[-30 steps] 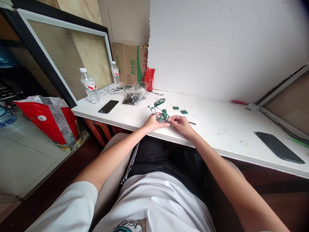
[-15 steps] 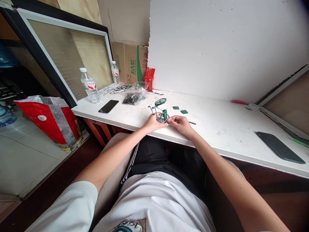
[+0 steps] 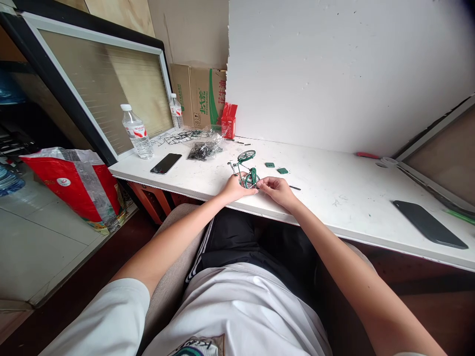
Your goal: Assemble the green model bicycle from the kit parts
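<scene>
A small green model bicycle stands on the white table near its front edge. My left hand grips the near wheel end of the model, fingers closed round it. My right hand pinches at the same wheel from the right, fingertips pressed together on a small part I cannot make out. Two loose green pieces lie just behind the hands. A thin dark rod lies beside my right hand.
Two water bottles, a black phone and bags of small parts sit at the table's left end. A red carton and a cardboard box stand behind. Another dark phone lies right. A red bag sits on the floor.
Almost nothing: both hands stay on the model bicycle with only slight finger movement; the view has shifted a touch.
</scene>
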Action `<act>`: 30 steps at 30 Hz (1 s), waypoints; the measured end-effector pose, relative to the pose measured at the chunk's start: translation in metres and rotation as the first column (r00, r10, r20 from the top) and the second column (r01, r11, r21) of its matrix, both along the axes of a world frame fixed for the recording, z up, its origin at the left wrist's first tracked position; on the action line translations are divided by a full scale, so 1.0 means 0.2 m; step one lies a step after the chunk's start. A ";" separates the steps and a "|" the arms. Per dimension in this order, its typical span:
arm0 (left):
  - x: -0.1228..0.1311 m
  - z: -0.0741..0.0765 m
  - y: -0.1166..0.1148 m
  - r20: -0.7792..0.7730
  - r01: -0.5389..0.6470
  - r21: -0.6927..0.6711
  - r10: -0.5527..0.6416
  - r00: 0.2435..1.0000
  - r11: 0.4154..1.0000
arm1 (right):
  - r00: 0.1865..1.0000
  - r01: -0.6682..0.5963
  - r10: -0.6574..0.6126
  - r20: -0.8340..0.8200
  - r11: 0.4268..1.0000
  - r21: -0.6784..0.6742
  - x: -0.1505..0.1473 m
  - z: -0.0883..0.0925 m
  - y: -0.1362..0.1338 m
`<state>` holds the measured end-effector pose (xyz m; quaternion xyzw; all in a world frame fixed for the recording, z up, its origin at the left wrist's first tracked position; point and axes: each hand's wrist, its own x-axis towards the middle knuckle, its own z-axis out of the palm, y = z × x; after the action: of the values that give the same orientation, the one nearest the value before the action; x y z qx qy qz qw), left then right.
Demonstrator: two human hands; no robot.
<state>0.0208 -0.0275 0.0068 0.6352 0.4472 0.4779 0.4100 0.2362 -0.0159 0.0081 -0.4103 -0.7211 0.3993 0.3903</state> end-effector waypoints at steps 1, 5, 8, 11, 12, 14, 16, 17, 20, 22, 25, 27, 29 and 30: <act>0.00 0.00 0.00 -0.002 0.001 0.001 -0.001 1.000 1.000 | 1.000 0.002 -0.002 -0.002 1.000 -0.001 0.00 0.00 0.00; 0.00 0.01 -0.01 -0.021 -0.016 -0.002 0.016 1.000 1.000 | 1.000 -0.002 0.002 -0.004 1.000 0.013 0.00 0.00 0.00; 0.00 0.01 -0.01 -0.021 -0.019 0.000 0.019 1.000 1.000 | 1.000 -0.003 0.003 -0.002 1.000 0.026 0.00 -0.01 0.01; 0.00 0.00 0.00 -0.024 -0.003 0.009 0.003 1.000 1.000 | 1.000 0.010 -0.010 0.002 0.999 0.034 0.01 -0.02 0.02; 0.00 0.00 0.00 -0.031 -0.002 0.010 0.002 1.000 1.000 | 1.000 0.015 -0.016 0.005 0.999 0.038 0.01 -0.02 0.02; 0.00 -0.01 0.01 -0.050 -0.008 0.013 0.008 0.999 1.000 | 1.000 0.022 -0.022 0.011 0.999 0.047 0.01 -0.02 0.02; -0.01 -0.01 0.01 -0.062 -0.014 0.017 0.016 0.998 1.000 | 1.000 0.023 -0.024 0.016 0.998 0.053 0.00 -0.02 0.01; -0.01 -0.01 0.01 -0.065 -0.014 0.020 0.015 0.998 1.000 | 1.000 0.020 -0.021 0.015 0.998 0.054 0.00 -0.02 0.01; -0.01 -0.01 0.01 -0.070 -0.001 0.027 0.003 0.998 1.000 | 1.000 0.013 -0.014 0.006 0.998 0.056 0.00 -0.01 0.01; -0.01 -0.01 0.01 -0.066 0.007 0.024 -0.005 0.998 1.000 | 1.000 0.012 -0.012 0.000 0.999 0.053 0.00 -0.01 0.01; -0.01 -0.03 0.01 -0.031 0.031 0.007 -0.031 0.999 0.999 | 1.000 0.002 -0.002 0.007 0.999 0.050 0.00 -0.01 0.00; -0.01 -0.04 0.02 -0.009 0.038 0.003 -0.038 0.999 0.999 | 1.000 -0.011 0.011 0.010 0.999 0.043 0.01 0.00 -0.01; -0.01 -0.05 0.03 -0.001 0.031 0.001 -0.031 1.000 1.000 | 1.000 -0.021 0.021 0.005 0.999 0.026 0.01 0.01 -0.01; -0.01 -0.05 0.03 0.005 0.028 0.001 -0.028 1.000 1.000 | 1.000 -0.021 0.021 0.004 1.000 0.015 0.01 0.02 -0.02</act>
<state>0.0189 -0.0221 -0.0029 0.6405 0.4371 0.4737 0.4175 0.2378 -0.0196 0.0115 -0.4006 -0.7291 0.3972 0.3876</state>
